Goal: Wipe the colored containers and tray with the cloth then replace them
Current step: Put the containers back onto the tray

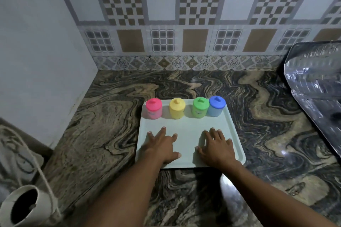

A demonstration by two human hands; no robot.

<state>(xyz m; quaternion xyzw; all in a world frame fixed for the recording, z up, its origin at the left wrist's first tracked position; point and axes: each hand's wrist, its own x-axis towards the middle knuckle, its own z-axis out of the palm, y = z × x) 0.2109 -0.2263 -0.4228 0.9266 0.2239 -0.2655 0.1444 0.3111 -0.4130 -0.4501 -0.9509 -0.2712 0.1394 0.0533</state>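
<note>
You're pressing left hand [162,147], right hand [216,148] on pale tray [186,127], fingers splayed flat. Lidded containers [177,108] mid-frame looking light, slick: grip bodies, not knobs.

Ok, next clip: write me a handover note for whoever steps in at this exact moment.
Left hand: open, flat on the tray, holding nothing.
Right hand: the same, beside it.
Pink container, yellow container, green container and blue container: lids on, in a row along the tray's far edge.
Cloth: not in view.
Done: cannot tell whether anything has been wiped.
Left: probably find the cloth and wipe whatever needs it.
</note>
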